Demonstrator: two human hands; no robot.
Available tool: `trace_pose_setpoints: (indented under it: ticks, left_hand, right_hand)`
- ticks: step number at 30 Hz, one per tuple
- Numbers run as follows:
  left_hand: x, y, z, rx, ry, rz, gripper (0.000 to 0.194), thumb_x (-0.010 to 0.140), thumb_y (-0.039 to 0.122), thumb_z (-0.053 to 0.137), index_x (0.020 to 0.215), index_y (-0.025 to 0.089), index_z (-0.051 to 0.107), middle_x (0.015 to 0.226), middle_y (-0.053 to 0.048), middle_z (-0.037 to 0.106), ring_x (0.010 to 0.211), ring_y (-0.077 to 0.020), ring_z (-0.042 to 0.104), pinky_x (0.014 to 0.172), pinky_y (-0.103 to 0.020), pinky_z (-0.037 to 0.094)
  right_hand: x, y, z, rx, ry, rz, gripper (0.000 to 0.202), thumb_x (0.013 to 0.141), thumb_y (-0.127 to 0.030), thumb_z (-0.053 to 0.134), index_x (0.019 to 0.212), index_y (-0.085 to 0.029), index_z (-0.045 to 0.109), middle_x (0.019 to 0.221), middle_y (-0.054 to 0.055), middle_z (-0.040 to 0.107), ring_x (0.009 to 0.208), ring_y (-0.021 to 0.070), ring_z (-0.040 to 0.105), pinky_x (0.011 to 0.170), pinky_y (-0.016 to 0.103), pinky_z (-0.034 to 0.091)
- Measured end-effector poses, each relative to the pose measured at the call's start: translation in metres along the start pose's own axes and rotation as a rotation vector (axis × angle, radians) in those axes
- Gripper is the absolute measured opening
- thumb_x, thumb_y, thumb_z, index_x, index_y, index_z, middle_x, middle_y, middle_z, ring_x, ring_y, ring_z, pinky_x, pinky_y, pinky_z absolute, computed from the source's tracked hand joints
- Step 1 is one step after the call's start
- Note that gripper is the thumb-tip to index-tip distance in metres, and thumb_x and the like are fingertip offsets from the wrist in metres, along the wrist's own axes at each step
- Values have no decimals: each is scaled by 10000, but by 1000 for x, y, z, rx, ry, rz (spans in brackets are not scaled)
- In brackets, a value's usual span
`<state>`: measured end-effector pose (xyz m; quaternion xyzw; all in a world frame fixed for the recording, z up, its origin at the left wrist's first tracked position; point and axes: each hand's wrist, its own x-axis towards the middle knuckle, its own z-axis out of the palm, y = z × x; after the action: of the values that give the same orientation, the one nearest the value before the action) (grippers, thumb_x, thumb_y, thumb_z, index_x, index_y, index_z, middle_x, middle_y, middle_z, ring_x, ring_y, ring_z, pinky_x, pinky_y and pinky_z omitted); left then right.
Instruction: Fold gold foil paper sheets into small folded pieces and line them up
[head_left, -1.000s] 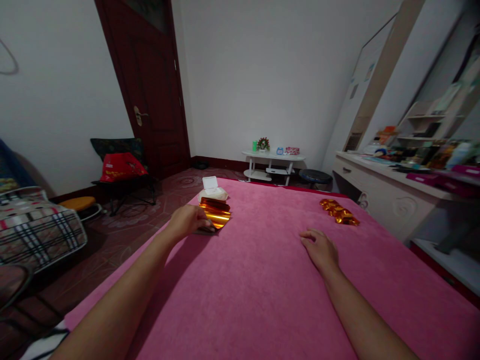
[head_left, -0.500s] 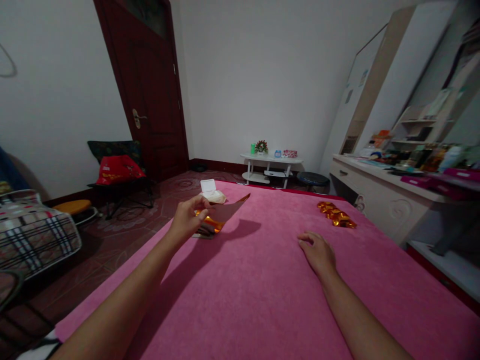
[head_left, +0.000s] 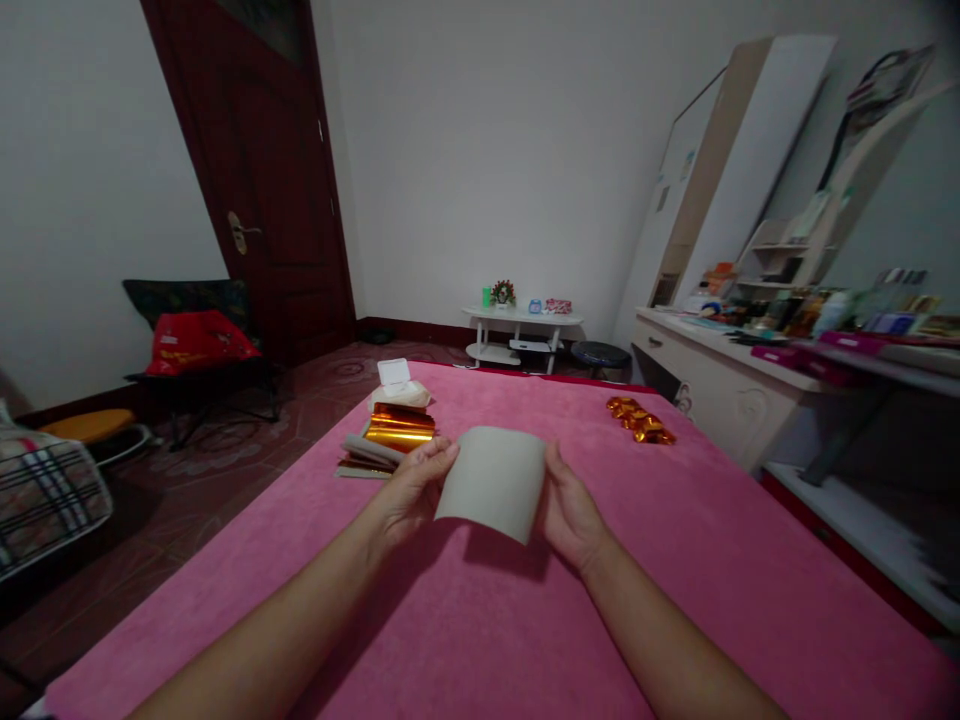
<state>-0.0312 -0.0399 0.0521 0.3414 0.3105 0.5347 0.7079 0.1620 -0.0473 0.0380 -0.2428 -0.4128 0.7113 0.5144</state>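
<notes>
A pale grey sheet of paper (head_left: 493,480), slightly curved, is held above the pink cloth (head_left: 480,640). My left hand (head_left: 411,492) pinches its left edge and my right hand (head_left: 574,508) grips the right edge. Beyond my left hand lies a stack of gold-and-grey sheets (head_left: 397,428), some curling up. Behind the stack sits a white packet (head_left: 401,392) with its lid raised. Folded shiny gold pieces (head_left: 641,420) rest in a row at the far right of the cloth.
On the right stands a white dresser (head_left: 720,385) crowded with bottles. A low white table (head_left: 521,318) and a round dark stool (head_left: 600,354) are beyond the cloth. To the left, a chair holds a red bag (head_left: 199,343).
My left hand has brought the sheet from the stack toward the middle, and its grey side now shows. My right hand has moved left and taken its right edge. The view has shifted slightly.
</notes>
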Motion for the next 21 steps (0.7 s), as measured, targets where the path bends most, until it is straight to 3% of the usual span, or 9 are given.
trace_pose_setpoints:
  ticks: [3,5,8,11,16,21]
  left_hand:
    - [8,-8,-15,166,-16,28,416,575,319,836,815,155,539,636,34,602,511,-83,555,499,-179,413]
    - [16,-9,-28,356,20,88,446,579,359,826,867,161,550,614,47,591,486,-79,528,480,-173,374]
    - [28,-9,-47,632,27,173,394,612,377,794,836,139,573,618,32,587,527,-93,524,507,-186,366]
    - [33,-13,-56,803,-65,183,311,683,380,730,811,136,586,639,17,589,543,-102,513,516,-202,366]
    - [24,-23,-44,975,-244,224,204,747,334,655,771,138,602,674,0,597,601,-122,530,565,-221,399]
    - [16,-23,-22,981,-308,244,173,769,315,631,803,146,613,699,3,596,612,-115,520,568,-213,393]
  right_hand:
    - [-2,-9,-5,-89,76,-101,570,694,-386,756,1193,-204,551,1045,57,683,895,192,646,783,288,501]
    - [-5,-16,-14,-222,41,-40,589,635,-282,797,1177,-202,580,920,31,701,746,151,654,684,244,504]
    - [-10,-24,-24,-427,-138,206,402,643,-265,778,1006,-119,686,688,19,678,543,101,615,546,192,472]
    - [-15,-25,-21,-481,-380,425,378,688,-301,751,992,-82,704,706,50,684,596,120,651,596,209,498]
    - [-22,-20,7,-537,-724,572,543,629,-288,815,1124,-121,670,838,28,676,737,98,642,738,193,490]
    - [-37,-9,31,-571,-795,521,534,594,-324,829,1080,-144,698,920,17,662,833,94,590,801,165,463]
